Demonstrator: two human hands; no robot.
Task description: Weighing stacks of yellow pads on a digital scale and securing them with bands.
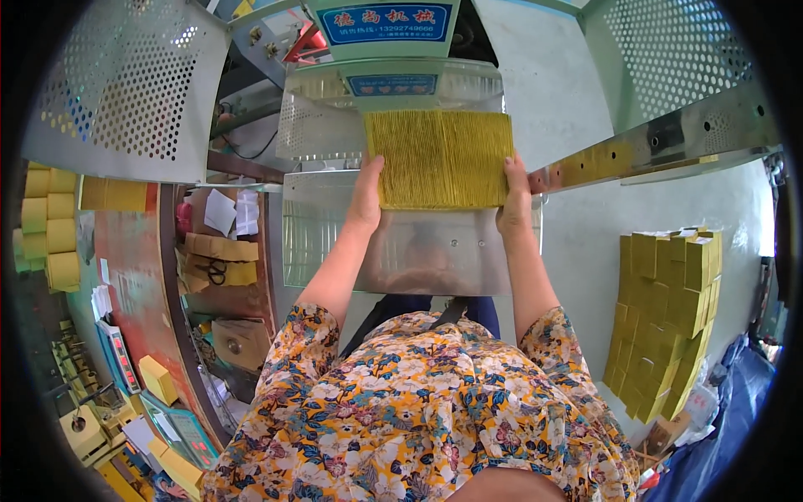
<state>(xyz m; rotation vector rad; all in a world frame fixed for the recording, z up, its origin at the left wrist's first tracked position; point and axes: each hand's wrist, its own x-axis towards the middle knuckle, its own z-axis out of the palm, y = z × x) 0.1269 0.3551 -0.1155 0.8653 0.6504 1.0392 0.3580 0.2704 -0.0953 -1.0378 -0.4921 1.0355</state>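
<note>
A block of stacked yellow paper (443, 159), its many thin edges showing as close ridges, is held between my two hands over a shiny metal tray (410, 251). My left hand (365, 194) grips its left side with the thumb against the edge. On the opposite side my right hand (514, 197) presses it with the thumb up along the corner. Most of my fingers are hidden behind or under the block. Just beyond it stands the machine's pale green front panel (381, 25).
Perforated metal guards (125, 92) flank the machine, and a metal bar (661, 138) runs out at right. Yellow paper blocks (665, 318) are piled against the right wall. At left, a shelf holds scissors (213, 269) and papers, beside a reddish tabletop (130, 259). Blue sheeting (728, 427) lies lower right.
</note>
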